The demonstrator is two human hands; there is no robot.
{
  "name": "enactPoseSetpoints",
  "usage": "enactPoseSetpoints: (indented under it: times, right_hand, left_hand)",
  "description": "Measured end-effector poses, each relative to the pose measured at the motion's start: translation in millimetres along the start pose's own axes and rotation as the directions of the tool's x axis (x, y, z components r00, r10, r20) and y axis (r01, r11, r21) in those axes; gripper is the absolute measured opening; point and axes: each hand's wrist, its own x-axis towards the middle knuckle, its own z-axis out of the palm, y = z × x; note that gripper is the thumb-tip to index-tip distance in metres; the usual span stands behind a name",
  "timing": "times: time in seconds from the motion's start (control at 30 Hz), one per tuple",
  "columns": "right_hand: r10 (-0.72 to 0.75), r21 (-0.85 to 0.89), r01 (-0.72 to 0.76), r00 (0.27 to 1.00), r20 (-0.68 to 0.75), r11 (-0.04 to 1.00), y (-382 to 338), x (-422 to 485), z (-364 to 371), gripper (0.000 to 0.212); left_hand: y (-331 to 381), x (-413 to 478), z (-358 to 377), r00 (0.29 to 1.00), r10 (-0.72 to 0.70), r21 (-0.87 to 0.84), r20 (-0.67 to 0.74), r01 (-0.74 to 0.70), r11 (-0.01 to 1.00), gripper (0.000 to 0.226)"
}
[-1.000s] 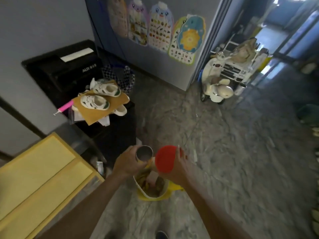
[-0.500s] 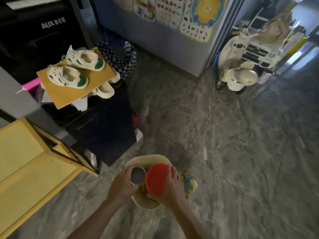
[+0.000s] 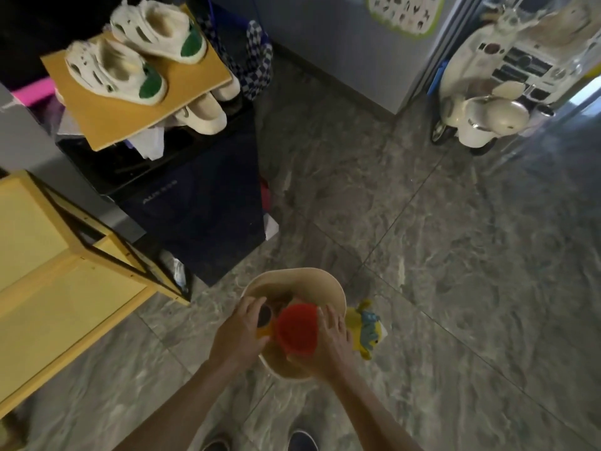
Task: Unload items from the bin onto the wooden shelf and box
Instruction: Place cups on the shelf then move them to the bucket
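Note:
A cream round bin (image 3: 302,281) stands on the floor in front of my feet. Over its opening my left hand (image 3: 239,333) grips a small dark-mouthed cup (image 3: 265,315). My right hand (image 3: 328,345) holds a red cup (image 3: 297,330) beside it, mouth facing up. What else lies inside the bin is hidden by my hands. The yellow wooden shelf (image 3: 48,275) is at the left. A dark box (image 3: 195,203) stands behind it, topped by a brown board (image 3: 130,92) with white and green shoes (image 3: 130,60).
A yellow and blue plush toy (image 3: 366,325) lies on the floor against the bin's right side. A white toy scooter (image 3: 481,115) is parked at the far right by a grey cabinet (image 3: 341,43). Checkered cloth (image 3: 257,63) hangs behind the box. Grey marble floor (image 3: 455,255) spreads right.
My view has tilted down and closer. Both hands have lowered with the two cups toward the bin's opening.

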Motion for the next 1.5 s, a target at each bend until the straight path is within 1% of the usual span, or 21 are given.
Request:
enactPoseSetpoints:
  times: [0.07,0.2,0.27,0.33,0.47,0.57,0.63,0.73,0.8,0.87,0.97,1.07,1.17,1.27,1.37,1.5]
  right_hand:
    - [-0.001,0.008,0.001,1.000,-0.016,1.000,-4,-5,-13,0.129]
    - [-0.053,0.058,0.054,0.998,-0.027,0.997,-24,-30,-68,0.112]
    - [-0.059,0.069,0.063,0.996,-0.065,0.996,-34,-43,-99,0.116]
    - [-0.049,0.073,0.059,0.990,-0.129,0.996,-44,-58,-132,0.121]
    - [-0.052,0.118,0.077,0.978,-0.201,0.990,-64,-90,-206,0.124]
    - [-0.038,0.112,0.072,0.960,-0.278,0.991,-77,-114,-265,0.123]
    - [-0.043,0.108,0.084,0.941,-0.336,0.991,-89,-138,-308,0.123]
    - [-0.038,0.142,0.106,0.910,-0.414,0.984,-107,-175,-368,0.117]
    - [-0.034,0.137,0.109,0.886,-0.462,0.984,-119,-199,-405,0.113]
    - [-0.030,0.121,0.106,0.859,-0.511,0.987,-128,-218,-435,0.113]
    - [-0.012,0.107,0.086,0.829,-0.559,0.991,-141,-243,-473,0.118]
    - [0.005,0.107,0.077,0.788,-0.615,0.991,-151,-256,-497,0.124]
    - [-0.003,0.100,0.088,0.766,-0.642,0.991,-165,-264,-510,0.121]
    - [-0.037,0.086,0.126,0.747,-0.664,0.988,-187,-266,-518,0.118]
    - [-0.080,0.079,0.176,0.746,-0.661,0.981,-214,-263,-519,0.117]
    - [-0.220,0.010,0.291,0.744,-0.631,0.957,-263,-262,-519,0.116]
  left_hand:
    - [6,-7,-15,0.999,0.044,0.045,-0.024,-0.042,0.998,0.089]
    - [25,-21,-65,0.993,0.090,0.058,-0.071,-0.085,0.995,0.083]
    - [37,-28,-97,0.989,0.111,0.071,-0.101,-0.104,0.992,0.082]
    - [50,-38,-132,0.985,0.114,0.086,-0.127,-0.104,0.991,0.086]
    - [85,-62,-209,0.971,0.143,0.095,-0.192,-0.126,0.987,0.093]
    - [113,-78,-276,0.958,0.181,0.097,-0.224,-0.163,0.982,0.092]
    - [130,-88,-322,0.940,0.224,0.117,-0.258,-0.200,0.973,0.094]
    - [156,-107,-386,0.900,0.299,0.167,-0.317,-0.257,0.952,0.094]
    - [172,-122,-422,0.877,0.335,0.182,-0.346,-0.287,0.940,0.089]
    - [185,-136,-452,0.850,0.362,0.196,-0.382,-0.308,0.931,0.086]
    - [204,-151,-489,0.828,0.372,0.236,-0.419,-0.296,0.925,0.089]
    - [213,-160,-517,0.828,0.342,0.255,-0.445,-0.249,0.934,0.096]
    - [214,-168,-536,0.806,0.338,0.286,-0.486,-0.219,0.933,0.098]
    - [213,-187,-555,0.779,0.310,0.269,-0.544,-0.188,0.945,0.091]
    - [201,-206,-567,0.764,0.279,0.279,-0.582,-0.135,0.951,0.094]
    - [166,-232,-579,0.742,0.192,0.253,-0.642,-0.032,0.967,0.097]
